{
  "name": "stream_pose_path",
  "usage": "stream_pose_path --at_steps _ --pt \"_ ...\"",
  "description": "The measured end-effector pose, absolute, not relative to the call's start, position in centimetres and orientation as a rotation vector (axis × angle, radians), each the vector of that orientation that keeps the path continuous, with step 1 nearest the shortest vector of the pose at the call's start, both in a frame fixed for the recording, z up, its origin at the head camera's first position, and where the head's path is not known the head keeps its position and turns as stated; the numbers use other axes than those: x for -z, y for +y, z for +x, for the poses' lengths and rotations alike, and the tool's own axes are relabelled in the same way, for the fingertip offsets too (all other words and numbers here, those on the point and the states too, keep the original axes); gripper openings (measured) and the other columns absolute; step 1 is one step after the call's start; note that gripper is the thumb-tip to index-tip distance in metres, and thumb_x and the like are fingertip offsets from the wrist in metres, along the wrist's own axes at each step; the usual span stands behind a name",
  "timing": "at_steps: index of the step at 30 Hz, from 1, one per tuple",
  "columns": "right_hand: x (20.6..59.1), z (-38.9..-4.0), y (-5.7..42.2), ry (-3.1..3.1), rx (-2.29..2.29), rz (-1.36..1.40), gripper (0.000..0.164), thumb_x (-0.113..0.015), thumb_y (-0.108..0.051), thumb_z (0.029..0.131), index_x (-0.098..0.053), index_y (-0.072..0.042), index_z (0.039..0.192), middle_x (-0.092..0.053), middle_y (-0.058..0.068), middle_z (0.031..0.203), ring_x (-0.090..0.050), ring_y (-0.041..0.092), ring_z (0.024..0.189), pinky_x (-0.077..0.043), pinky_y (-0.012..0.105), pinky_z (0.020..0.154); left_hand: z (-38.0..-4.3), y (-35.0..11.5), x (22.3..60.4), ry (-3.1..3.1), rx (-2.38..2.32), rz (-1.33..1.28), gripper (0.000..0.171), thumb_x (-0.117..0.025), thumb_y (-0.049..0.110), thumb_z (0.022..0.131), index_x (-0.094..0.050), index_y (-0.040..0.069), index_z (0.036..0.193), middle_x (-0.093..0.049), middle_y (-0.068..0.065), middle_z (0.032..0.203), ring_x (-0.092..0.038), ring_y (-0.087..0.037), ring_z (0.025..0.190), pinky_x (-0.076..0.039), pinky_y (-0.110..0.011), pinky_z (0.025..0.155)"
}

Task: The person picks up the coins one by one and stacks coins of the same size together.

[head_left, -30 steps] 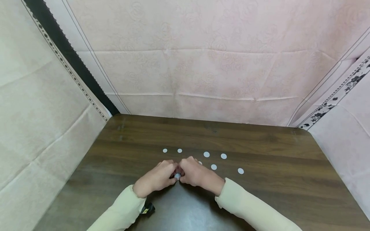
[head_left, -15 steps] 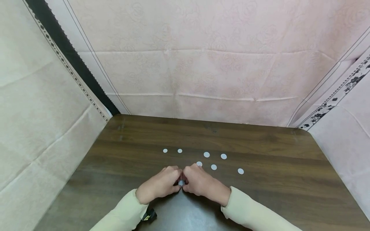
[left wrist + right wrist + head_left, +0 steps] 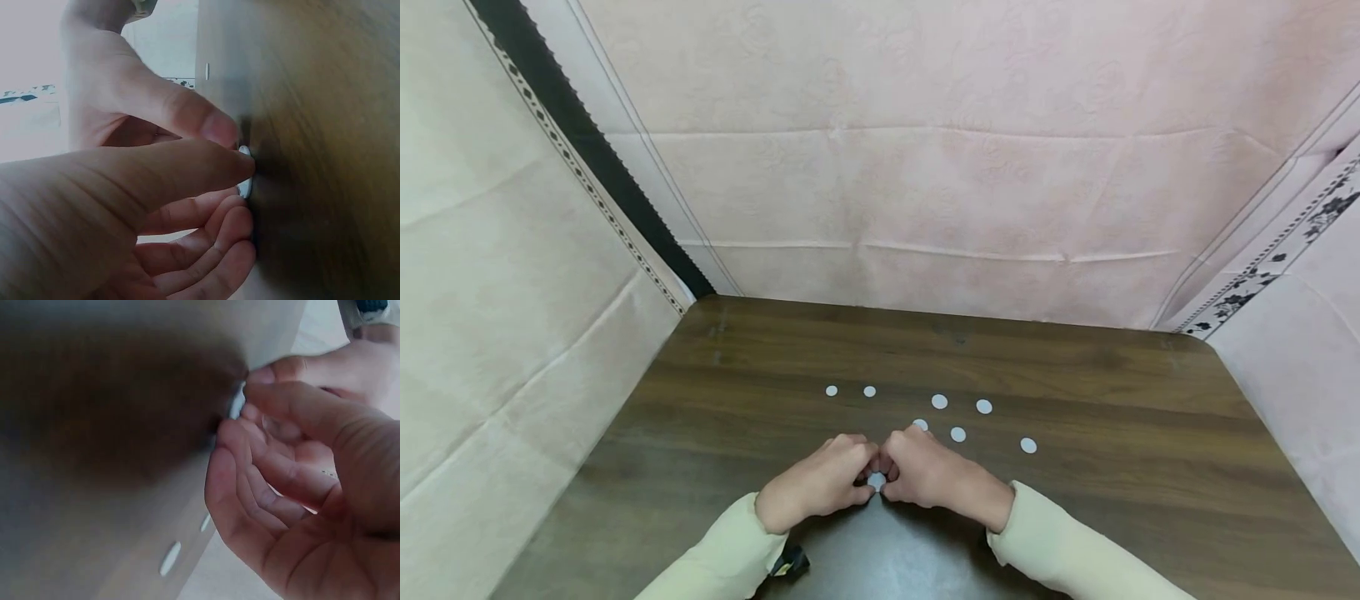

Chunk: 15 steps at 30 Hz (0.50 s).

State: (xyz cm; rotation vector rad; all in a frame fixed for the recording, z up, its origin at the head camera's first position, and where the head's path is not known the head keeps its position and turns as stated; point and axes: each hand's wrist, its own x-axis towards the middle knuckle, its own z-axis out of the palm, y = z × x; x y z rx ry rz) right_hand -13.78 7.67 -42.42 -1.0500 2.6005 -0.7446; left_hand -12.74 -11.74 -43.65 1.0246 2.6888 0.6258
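Observation:
A small white disc (image 3: 876, 482) lies at the tabletop between both hands in the head view. From the left, my left hand (image 3: 822, 483) holds its edge with thumb and curled fingers. My right hand (image 3: 936, 473) grips it the same way from the right, and the two hands nearly meet. Up close in the left wrist view, the disc (image 3: 245, 181) shows as a thin white sliver, partly hidden behind a thumb. Fingertips cover much of the disc (image 3: 236, 405) in the right wrist view too.
Several more white discs lie loose beyond the hands, among them a far-left disc (image 3: 831, 391), a far-right disc (image 3: 1028, 446) and one disc (image 3: 921, 425) partly behind the right hand. The brown wooden table (image 3: 1112, 400) ends at a pale patterned cloth (image 3: 962, 192).
Both hands have slid together toward the person and slightly right, carrying the white disc along between their fingers. The other discs stay in place on the table; the head view has shifted slightly.

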Motion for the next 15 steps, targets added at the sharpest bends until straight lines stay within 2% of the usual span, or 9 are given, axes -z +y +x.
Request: stream_pose_path --at_steps 3,7,15 --pt "41.7 -14.1 8.2 2.586 0.736 -1.014 0.006 -0.082 -0.001 0.081 -0.077 -0.005 0.081 -0.075 0.001 0.073 -0.066 0.004 0.067 -0.052 0.02 0.063 -12.7 -11.7 43.7 2.688 -0.631 1.025 0.017 -0.081 0.003 0.085 -0.064 0.007 0.085 -0.055 0.002 0.078 -0.044 -0.004 0.072 -0.042 -0.019 0.063" --pt "40.9 -14.8 9.0 2.624 0.682 -0.976 0.011 -0.084 -0.004 0.083 -0.077 0.0 0.09 -0.078 0.008 0.083 -0.073 0.013 0.076 -0.057 0.024 0.068 -12.7 -11.7 43.7 2.691 -0.643 1.02 0.017 -0.081 0.004 0.086 -0.065 0.007 0.086 -0.058 0.001 0.079 -0.046 -0.003 0.072 -0.043 -0.019 0.064" --pt "39.9 -16.4 10.1 2.659 0.589 -0.898 0.016 -0.084 -0.006 0.087 -0.077 0.002 0.099 -0.074 0.008 0.088 -0.066 0.013 0.075 -0.059 0.032 0.069 -12.6 -11.7 43.6 2.721 -0.612 1.024 0.017 -0.082 0.007 0.088 -0.065 0.007 0.087 -0.058 0.0 0.08 -0.047 -0.005 0.072 -0.044 -0.019 0.064"
